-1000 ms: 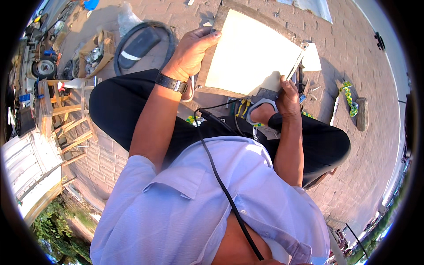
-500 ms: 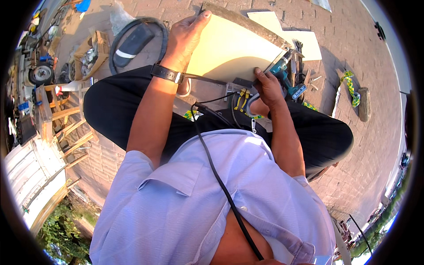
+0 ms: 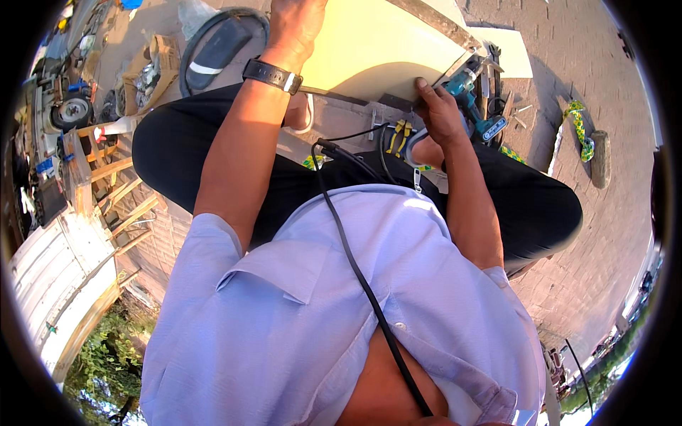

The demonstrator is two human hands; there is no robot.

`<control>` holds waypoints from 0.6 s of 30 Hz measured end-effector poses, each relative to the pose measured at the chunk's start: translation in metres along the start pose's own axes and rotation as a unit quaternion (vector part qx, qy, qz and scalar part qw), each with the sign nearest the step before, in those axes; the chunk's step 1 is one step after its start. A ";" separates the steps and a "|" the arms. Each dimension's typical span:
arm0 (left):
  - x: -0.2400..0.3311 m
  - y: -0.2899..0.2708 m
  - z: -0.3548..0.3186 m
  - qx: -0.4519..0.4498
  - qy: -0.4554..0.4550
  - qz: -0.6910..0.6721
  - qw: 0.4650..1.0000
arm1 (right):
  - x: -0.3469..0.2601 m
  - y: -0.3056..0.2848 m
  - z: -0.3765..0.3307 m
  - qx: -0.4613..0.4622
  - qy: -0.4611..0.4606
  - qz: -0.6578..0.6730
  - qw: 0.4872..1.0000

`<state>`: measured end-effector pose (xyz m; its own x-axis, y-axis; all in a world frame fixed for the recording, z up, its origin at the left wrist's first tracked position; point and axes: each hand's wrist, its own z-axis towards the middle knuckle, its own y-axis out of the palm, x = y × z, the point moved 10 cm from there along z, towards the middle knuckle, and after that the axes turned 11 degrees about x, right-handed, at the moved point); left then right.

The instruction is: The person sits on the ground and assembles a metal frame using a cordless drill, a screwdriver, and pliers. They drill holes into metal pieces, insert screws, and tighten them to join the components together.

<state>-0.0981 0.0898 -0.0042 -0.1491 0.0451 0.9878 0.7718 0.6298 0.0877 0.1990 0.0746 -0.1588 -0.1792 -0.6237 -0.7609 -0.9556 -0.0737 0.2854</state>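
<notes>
A cream-coloured flat board (image 3: 383, 50) with a dirty grey long edge is held up in front of me, and its far end runs out of the picture. My left hand (image 3: 297, 28), below a black-strapped watch, grips its left side; some of the fingers are cut off by the frame. At the near right corner, my right hand (image 3: 439, 110) is closed on the board with the thumb on top. Just beyond that hand lies a teal cordless drill (image 3: 463, 86). Yellow-handled pliers (image 3: 399, 137) lie between my feet.
Other pale board pieces (image 3: 508, 53) and several hand tools (image 3: 495, 67) lie right of the drill. A cardboard box (image 3: 165, 60) and black tubing (image 3: 186, 60) are at the far left. Green-yellow rope (image 3: 579, 131) lies by a wooden piece (image 3: 601, 160). A black cable (image 3: 348, 263) hangs before me.
My left hand and the board have moved farther up, so both now reach the upper edge. The right hand keeps its hold at the near corner. The whole view has shifted slightly.
</notes>
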 end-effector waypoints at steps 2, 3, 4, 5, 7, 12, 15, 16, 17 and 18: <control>0.012 0.010 0.006 0.002 -0.060 -0.052 0.997 | -0.021 0.001 -0.003 0.021 -0.024 -0.033 0.999; 0.016 0.016 0.007 0.004 -0.090 -0.074 0.993 | -0.028 -0.001 -0.005 0.028 -0.037 -0.043 0.998; 0.015 0.023 0.011 0.003 -0.118 -0.099 0.988 | -0.035 -0.002 -0.003 0.020 -0.063 -0.015 0.998; 0.014 0.029 0.015 -0.010 -0.121 -0.097 0.988 | -0.043 -0.004 -0.001 0.013 -0.090 0.014 0.996; 0.017 0.026 0.014 -0.021 -0.125 -0.090 0.988 | -0.055 0.001 -0.005 0.008 -0.091 0.010 0.996; 0.021 0.027 0.012 0.009 -0.115 -0.052 0.992 | -0.053 -0.003 -0.004 0.004 -0.070 0.051 0.996; 0.031 0.031 0.013 0.007 -0.081 -0.040 0.996 | -0.044 -0.002 -0.003 -0.007 -0.048 0.058 0.997; 0.035 0.032 0.015 -0.003 -0.067 -0.040 0.997 | -0.041 0.002 -0.002 -0.033 -0.048 0.048 0.997; 0.040 0.032 0.017 -0.013 -0.053 -0.041 0.998 | -0.038 0.000 -0.001 -0.018 -0.056 0.008 0.998; 0.059 0.029 0.017 -0.001 -0.012 -0.005 1.000 | -0.037 0.000 0.000 -0.005 -0.065 -0.032 0.997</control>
<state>-0.0948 0.1241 0.0549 -0.1709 0.0571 0.9836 0.7710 0.6293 0.0975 0.2061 0.0974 -0.1307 -0.1464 -0.5116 -0.8467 -0.9639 -0.1184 0.2383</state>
